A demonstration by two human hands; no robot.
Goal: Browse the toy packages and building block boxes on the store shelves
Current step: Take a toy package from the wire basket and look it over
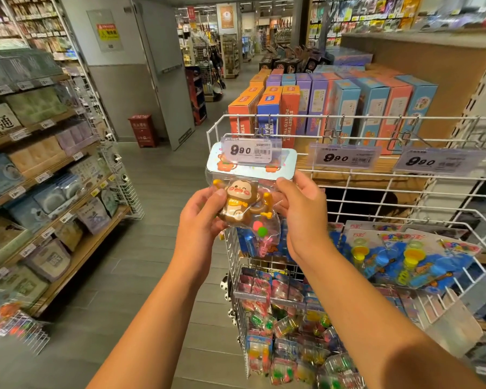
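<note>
Your left hand (pixel 199 217) and right hand (pixel 300 209) both hold the monkey toy package (pixel 242 203), a clear bag with a pale blue header card, raised in front of the white wire rack (pixel 348 175). Left grip: thumb and fingers clamped on the bag's left edge. Right grip: thumb and fingers pinched on its right edge. The header card sits just below a price tag (pixel 247 150) (it reads 990) at the rack's left corner. Building block boxes (pixel 345 108) stand upright in rows behind the rack. Blue toy cards (pixel 404 256) hang lower right; more bagged toys (pixel 286 332) hang beneath.
</note>
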